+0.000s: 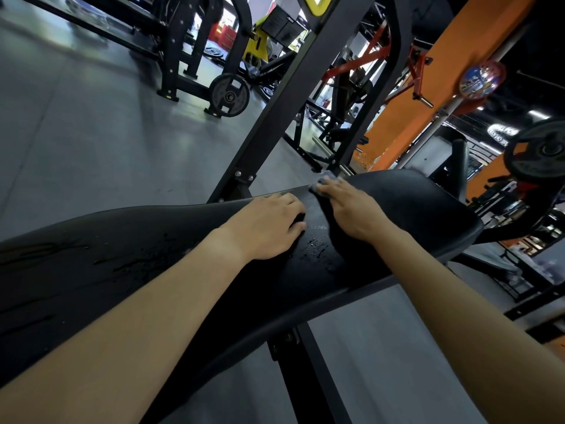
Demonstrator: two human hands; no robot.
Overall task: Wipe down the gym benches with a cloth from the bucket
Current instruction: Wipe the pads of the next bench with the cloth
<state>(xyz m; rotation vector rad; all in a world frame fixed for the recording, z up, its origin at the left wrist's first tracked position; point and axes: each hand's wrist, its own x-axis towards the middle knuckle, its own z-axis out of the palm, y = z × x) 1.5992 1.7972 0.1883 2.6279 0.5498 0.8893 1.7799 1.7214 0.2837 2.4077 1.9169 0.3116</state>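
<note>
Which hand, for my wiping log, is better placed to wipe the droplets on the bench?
Right: the right hand presses the grey cloth onto the black padded bench; the left hand holds nothing.

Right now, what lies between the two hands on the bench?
In the head view, only wet black bench padding: a seam and water droplets separate the left hand from the right hand, which presses the grey cloth.

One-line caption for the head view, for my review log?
Right hand presses a grey cloth onto the wet black bench pad; left hand rests on the pad beside it, gym racks behind.
</note>
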